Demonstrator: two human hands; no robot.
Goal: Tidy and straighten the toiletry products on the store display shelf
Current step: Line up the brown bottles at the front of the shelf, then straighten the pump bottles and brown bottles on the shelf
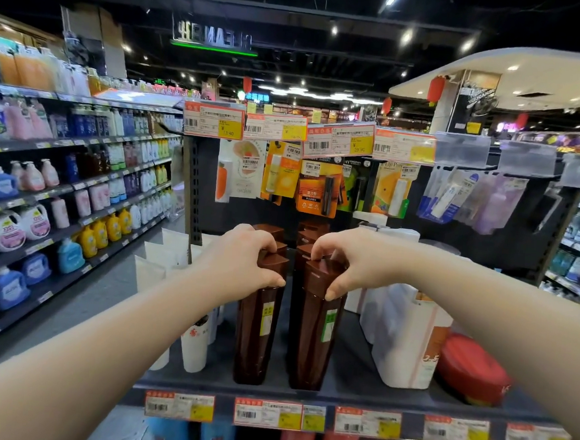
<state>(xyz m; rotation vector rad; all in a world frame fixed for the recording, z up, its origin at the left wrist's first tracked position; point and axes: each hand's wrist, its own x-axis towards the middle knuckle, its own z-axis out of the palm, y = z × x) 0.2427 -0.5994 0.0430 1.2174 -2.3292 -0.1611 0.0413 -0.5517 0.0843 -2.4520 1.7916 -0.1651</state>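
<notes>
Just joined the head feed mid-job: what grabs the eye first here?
Dead centre, the left hand grips the cap of the left brown bottle and the right hand grips the cap of the right brown bottle, both upright at the shelf front. Above them hang carded packets under orange price tags.

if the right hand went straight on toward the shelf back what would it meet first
The right hand would likely meet the brown bottle cap just behind the front bottle it grips; depth unclear.
</notes>
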